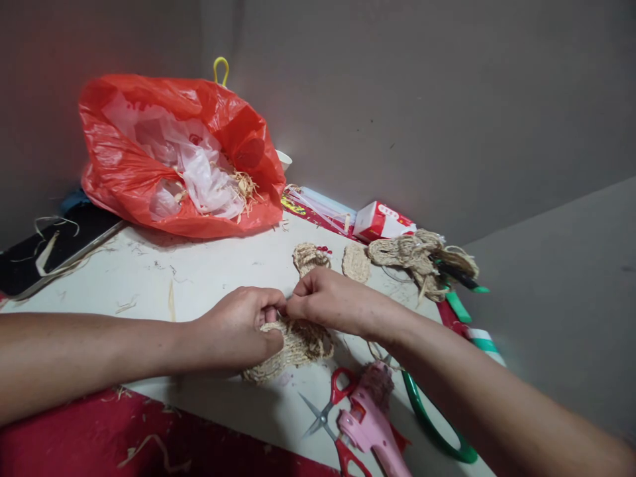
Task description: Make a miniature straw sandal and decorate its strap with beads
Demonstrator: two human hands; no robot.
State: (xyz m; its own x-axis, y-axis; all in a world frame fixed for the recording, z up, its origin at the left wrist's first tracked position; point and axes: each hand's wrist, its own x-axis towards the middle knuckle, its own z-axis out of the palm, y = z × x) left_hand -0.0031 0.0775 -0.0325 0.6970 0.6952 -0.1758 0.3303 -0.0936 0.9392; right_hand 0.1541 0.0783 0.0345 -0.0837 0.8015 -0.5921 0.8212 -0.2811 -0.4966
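A small woven straw slipper (291, 348) lies low over the white board, under both hands. My left hand (248, 324) is closed on it, thumb along the near side and fingers curled at the top edge. Right beside those fingertips, my right hand (328, 298) is pinched at the slipper's upper edge. Whatever is between its fingertips is too small to make out. Behind my right hand rests another straw slipper (304, 257) with red and white beads, and next to it a flat oval woven sole (356, 263).
Open red-handled scissors (324, 419) and a pink glue gun (370, 424) lie at the near side, by a green ring (432, 424). Bundled straw braid (412, 255) and a red-white box (382, 222) are behind. A red plastic bag (248, 142) stands far left, near a phone-like black slab (44, 252).
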